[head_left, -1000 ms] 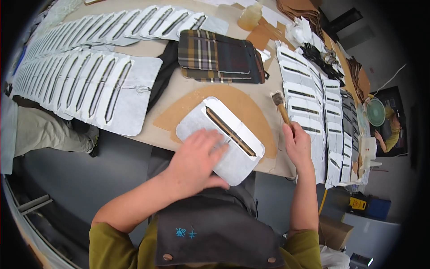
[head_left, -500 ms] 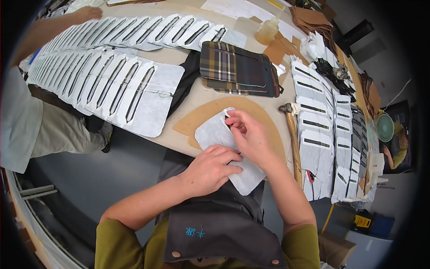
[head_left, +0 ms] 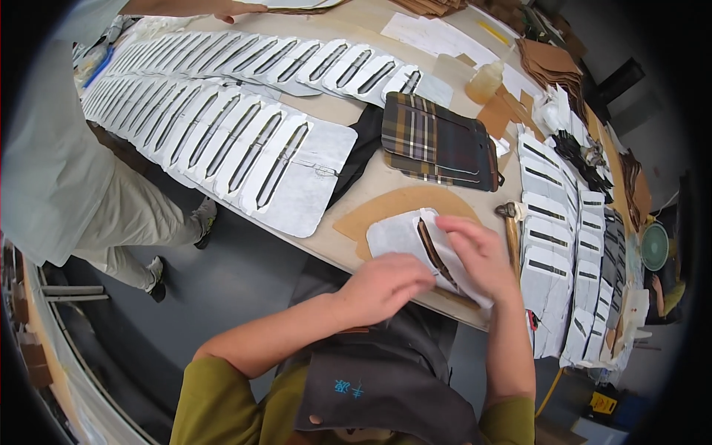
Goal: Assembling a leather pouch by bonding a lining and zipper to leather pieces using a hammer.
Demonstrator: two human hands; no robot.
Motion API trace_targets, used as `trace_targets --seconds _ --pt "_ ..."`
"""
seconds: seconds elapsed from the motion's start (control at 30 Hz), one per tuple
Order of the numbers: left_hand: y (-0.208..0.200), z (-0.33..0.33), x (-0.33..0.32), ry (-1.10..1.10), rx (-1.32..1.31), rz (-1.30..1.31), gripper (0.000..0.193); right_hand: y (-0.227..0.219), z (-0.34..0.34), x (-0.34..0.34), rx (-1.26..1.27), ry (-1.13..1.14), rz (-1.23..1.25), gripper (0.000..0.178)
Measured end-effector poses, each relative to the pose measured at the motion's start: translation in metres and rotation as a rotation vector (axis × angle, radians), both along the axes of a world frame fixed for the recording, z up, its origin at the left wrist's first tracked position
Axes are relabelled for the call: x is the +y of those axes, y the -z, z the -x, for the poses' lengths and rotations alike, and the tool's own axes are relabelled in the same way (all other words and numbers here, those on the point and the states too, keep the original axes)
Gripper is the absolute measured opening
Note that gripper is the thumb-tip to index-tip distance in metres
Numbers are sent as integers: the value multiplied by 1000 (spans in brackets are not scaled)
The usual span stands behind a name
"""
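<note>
A white-backed fabric panel [head_left: 391, 233] with a long pointed slot lies by the near table edge. Dark and brownish cloth shows in the slot. My right hand [head_left: 480, 256] grips the panel's right side, its fingers bent over the upper part beside the slot; the panel looks slightly raised there. Blurred by motion, my left hand [head_left: 387, 285] hovers at the panel's lower left, and whether its fingers touch the panel cannot be made out. Beneath the panel is a tan board [head_left: 371, 205] with a curved edge.
Plaid fabric pieces [head_left: 434, 141] lie beyond the board. Long overlapping rows of slotted white panels [head_left: 319, 141] fill the table's left; more panels [head_left: 547, 237] are stacked right, beside a wooden-handled hammer [head_left: 509, 216]. A plastic bottle [head_left: 486, 81] stands farther back. Another person [head_left: 89, 178] stands at left.
The panel has turned, and its slot now shows between my hands. My right hand has moved from the slot's top to the panel's right side. The view has shifted.
</note>
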State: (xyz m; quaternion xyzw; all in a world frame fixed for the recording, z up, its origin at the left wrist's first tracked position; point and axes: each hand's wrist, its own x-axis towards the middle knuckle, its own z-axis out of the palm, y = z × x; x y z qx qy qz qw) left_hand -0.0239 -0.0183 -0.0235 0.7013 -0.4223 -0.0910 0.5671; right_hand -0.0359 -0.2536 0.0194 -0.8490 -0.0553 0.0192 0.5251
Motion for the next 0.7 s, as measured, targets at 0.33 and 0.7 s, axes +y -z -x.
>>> trace_targets --seconds 0.33,0.7 --pt "-34 -30 -52 -55 868 770 31 -43 46 -26 -256 390 -384 26" --pt "-16 -41 3 -275 -250 98 29 -3 38 20 -427 71 587 27"
